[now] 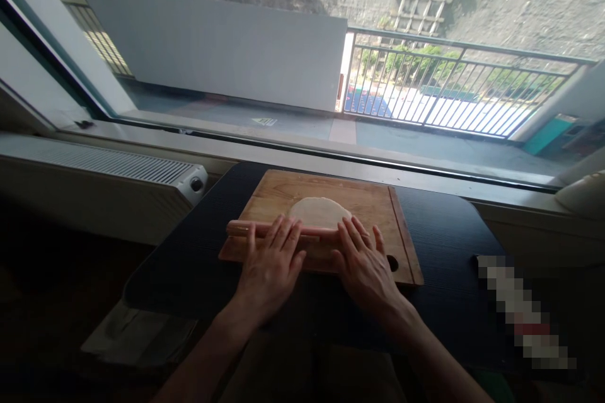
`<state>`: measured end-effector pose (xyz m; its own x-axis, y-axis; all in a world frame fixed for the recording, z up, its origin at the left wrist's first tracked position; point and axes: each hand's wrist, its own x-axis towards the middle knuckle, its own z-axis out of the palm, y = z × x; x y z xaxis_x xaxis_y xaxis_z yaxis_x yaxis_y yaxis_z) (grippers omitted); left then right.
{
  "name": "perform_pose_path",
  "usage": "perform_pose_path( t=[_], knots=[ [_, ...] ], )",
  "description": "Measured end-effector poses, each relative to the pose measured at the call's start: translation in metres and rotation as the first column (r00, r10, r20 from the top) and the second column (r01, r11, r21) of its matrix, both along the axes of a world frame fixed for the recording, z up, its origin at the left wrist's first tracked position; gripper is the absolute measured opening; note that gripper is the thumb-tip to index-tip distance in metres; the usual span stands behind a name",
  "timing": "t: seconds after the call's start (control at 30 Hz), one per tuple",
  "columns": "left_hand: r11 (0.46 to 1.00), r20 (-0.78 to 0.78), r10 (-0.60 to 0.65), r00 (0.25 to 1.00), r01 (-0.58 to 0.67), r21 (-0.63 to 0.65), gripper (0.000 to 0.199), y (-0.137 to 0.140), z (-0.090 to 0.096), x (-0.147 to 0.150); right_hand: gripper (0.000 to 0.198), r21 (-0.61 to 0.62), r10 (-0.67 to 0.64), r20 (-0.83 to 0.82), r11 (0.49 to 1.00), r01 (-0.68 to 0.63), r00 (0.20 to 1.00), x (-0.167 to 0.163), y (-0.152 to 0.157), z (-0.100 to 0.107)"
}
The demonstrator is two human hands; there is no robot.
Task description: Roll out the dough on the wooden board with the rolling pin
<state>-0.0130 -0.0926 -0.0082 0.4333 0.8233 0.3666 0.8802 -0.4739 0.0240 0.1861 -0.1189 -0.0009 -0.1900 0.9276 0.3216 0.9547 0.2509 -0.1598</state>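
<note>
A wooden rolling pin [320,232] lies crosswise over the near edge of a pale, flat round of dough [321,208]. Both rest on a wooden cutting board [373,201]. My left hand [271,258] presses flat on the pin's left part, fingers stretched out and thumb apart. Toward the pin's right end, my right hand [363,261] lies palm down with spread fingers, its fingertips close to the dough's right edge. The pin's right end is hidden under this hand. How far the dough reaches beneath the pin cannot be made out.
The board sits on a dark table [444,233] with rounded corners, against a window sill [331,157]. A white radiator [142,167] stands left of the table. On the table's right lies a blurred-out item [520,308]. Outside the glass runs a metal railing [463,88].
</note>
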Motion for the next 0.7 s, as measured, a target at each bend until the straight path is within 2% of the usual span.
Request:
perform_pose_path(
  t=[0.1, 0.17, 0.23, 0.4, 0.5, 0.57, 0.7],
  knots=[
    [0.999, -0.043, -0.036, 0.998, 0.036, 0.002, 0.059, -0.034, -0.008, -0.018, 0.054, 0.006, 0.085, 0.017, 0.996, -0.085, 0.996, 0.004, -0.038, -0.009],
    [0.999, -0.046, -0.034, 0.998, 0.034, 0.002, 0.062, -0.04, -0.011, -0.022, 0.056, -0.004, 0.105, 0.028, 0.994, -0.105, 0.994, 0.006, -0.046, -0.011],
    [1.0, -0.033, -0.02, 0.999, 0.02, 0.002, 0.06, -0.03, -0.01, -0.019, 0.056, -0.009, 0.091, 0.029, 0.996, -0.091, 0.995, 0.007, -0.037, -0.011],
    [0.999, 0.041, 0.043, 0.998, -0.043, -0.014, 0.052, 0.025, 0.002, 0.007, 0.052, -0.033, -0.064, -0.006, 0.997, 0.063, 0.998, 0.002, 0.02, 0.001],
    [0.998, 0.062, 0.067, 0.996, -0.066, -0.021, 0.051, 0.035, 0.007, 0.014, 0.051, -0.045, -0.11, -0.017, 0.993, 0.11, 0.994, 0.0, 0.033, 0.005],
    [0.998, 0.04, 0.053, 0.998, -0.051, -0.028, 0.05, 0.024, 0.007, 0.011, 0.051, -0.035, -0.085, -0.011, 0.996, 0.085, 0.996, 0.001, 0.021, 0.003],
    [1.0, -0.035, 0.002, 0.999, -0.002, -0.008, 0.054, -0.021, 0.001, -0.007, 0.053, 0.008, 0.014, 0.022, 1.0, -0.014, 1.0, 0.002, -0.029, -0.009]
  ],
)
